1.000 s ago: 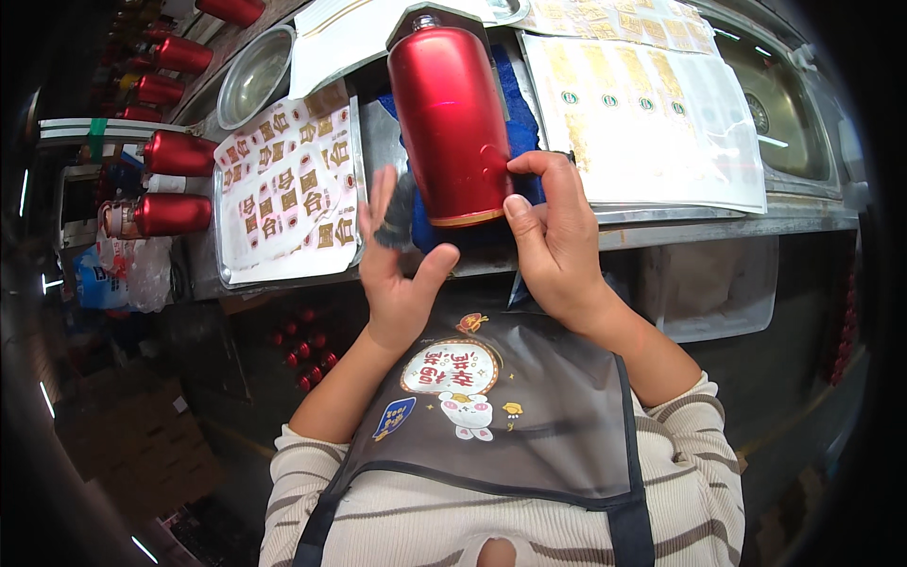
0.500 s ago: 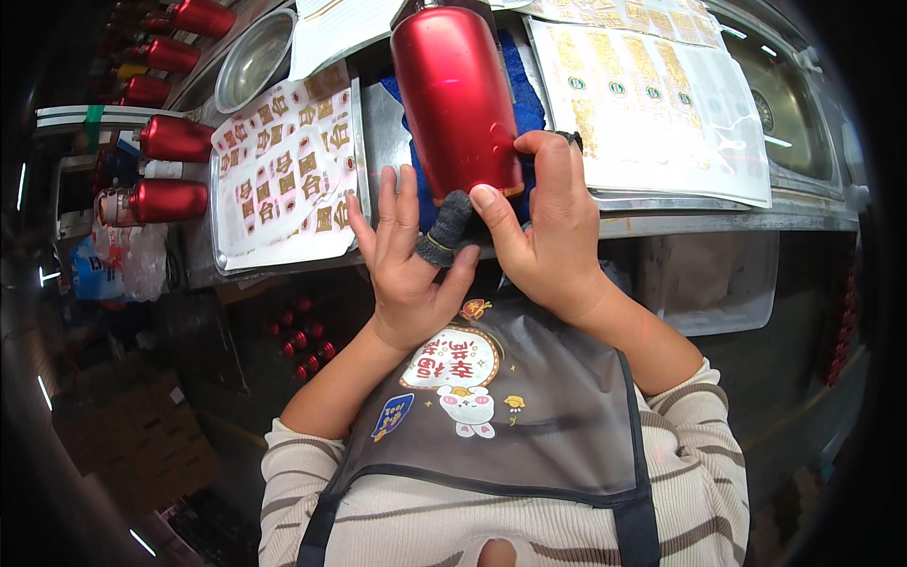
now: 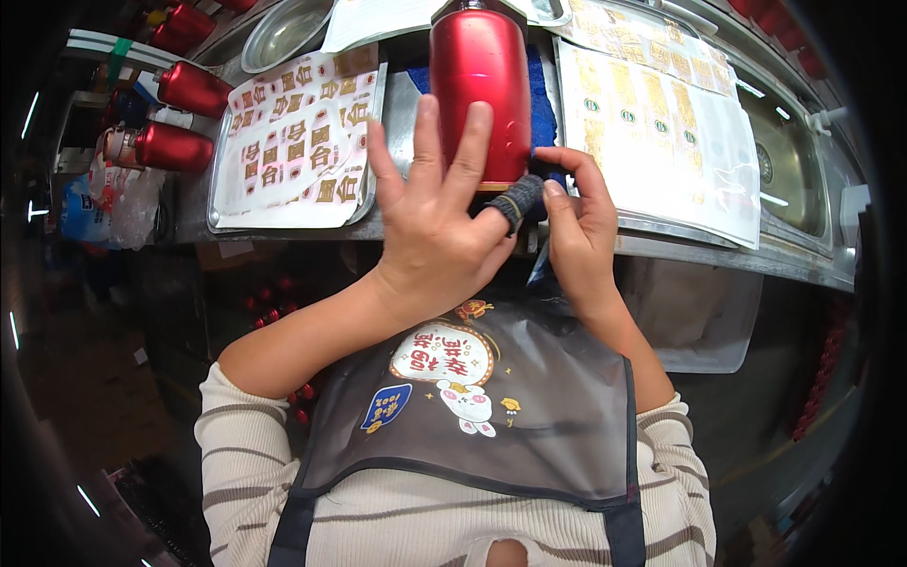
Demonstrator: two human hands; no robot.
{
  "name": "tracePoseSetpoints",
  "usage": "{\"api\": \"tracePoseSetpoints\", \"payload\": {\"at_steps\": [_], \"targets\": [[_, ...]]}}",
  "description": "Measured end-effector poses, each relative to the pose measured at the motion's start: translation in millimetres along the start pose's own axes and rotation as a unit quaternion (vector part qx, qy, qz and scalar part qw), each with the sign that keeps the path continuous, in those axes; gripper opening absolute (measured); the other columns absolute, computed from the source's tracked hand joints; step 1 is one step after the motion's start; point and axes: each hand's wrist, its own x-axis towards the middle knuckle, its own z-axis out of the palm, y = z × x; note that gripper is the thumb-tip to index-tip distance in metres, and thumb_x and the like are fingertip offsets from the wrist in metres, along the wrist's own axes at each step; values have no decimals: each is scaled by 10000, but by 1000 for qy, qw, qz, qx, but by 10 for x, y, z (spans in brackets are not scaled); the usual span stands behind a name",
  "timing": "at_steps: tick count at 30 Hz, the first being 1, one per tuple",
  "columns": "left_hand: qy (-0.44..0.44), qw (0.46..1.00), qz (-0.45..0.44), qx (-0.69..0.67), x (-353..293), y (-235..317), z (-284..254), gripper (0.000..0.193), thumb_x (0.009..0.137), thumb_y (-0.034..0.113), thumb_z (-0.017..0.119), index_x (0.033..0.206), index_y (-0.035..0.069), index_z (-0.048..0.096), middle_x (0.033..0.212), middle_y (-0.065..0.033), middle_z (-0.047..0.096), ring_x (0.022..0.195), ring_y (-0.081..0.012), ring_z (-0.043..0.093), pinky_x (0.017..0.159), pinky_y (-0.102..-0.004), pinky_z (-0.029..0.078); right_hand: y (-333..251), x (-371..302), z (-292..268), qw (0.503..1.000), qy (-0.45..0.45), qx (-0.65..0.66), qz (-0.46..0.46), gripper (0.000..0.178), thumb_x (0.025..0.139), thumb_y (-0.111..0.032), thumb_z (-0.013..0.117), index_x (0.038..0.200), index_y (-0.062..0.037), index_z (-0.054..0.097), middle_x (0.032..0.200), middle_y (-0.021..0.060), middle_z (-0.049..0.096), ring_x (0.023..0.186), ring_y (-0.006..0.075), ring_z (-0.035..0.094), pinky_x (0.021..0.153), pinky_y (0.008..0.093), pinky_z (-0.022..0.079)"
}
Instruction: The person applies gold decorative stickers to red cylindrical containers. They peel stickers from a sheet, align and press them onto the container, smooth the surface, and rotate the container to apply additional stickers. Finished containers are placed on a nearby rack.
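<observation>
Metal worktop: runs across just beyond our hands.
Apron: nearest us, behind both hands.
Left hand: fingers spread over the lower part of the red bottle; half a second ago it was at the bottle's lower left.
Grey finger cover: now by the bottle's lower right corner, beside our right thumb.
Right hand: index and thumb bent toward each other there; whether they pinch anything, we cannot tell.
Bottle's lower edge: both hands now meet here, so we judge the work centres on this corner.
Red bottle: ahead of both hands, base toward us, over a blue cloth.
Patterned sheets: beyond our left hand, to its left.
Sink: well right of our right hand.
</observation>
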Motion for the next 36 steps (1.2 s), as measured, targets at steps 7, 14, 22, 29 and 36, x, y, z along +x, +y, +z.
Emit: {"api": "tracePoseSetpoints", "payload": {"at_steps": [7,14,22,29,36], "targets": [[47,986,-87,-131,-223,-157,65,440,777,159,768,1193,28,701,1532,-234,403,1461,-411,306,1170,-606,26,-121,-177,-80,920,-35,-214,-326,309,813,47,605,1107,-31,656,752,89,618,527,206,554,508,294,438],[60,856,-258,-444,-121,-181,282,631,898,158,703,1443,-31,447,1522,-233,417,1410,-288,406,1192,-494,130,-199,-271,-67,899,-81,-338,-266,329,790,59,642,1103,-40,664,692,106,624,527,262,594,496,349,434],[66,852,-307,-419,-16,21,348,724,848,153,750,1469,-11,417,1420,-206,540,1357,-287,456,1183,-502,125,-79,-340,-110,950,-31,-272,-150,327,795,35,617,1115,-26,640,830,162,681,618,320,649,566,380,502],[91,883,-300,-348,60,129,421,886,745,246,845,1484,38,405,1525,-205,413,1431,-359,370,1162,-604,86,-133,-299,-167,954,-37,-267,-130,244,821,36,600,1057,-14,636,805,160,660,604,306,645,566,361,498],[105,925,-203,-305,-146,-277,386,813,710,149,849,1439,83,494,1545,-184,404,1409,-328,424,1174,-571,156,-240,-186,62,895,-112,-319,-292,289,747,78,648,1006,-51,670,731,130,634,540,294,596,494,368,427]]}}
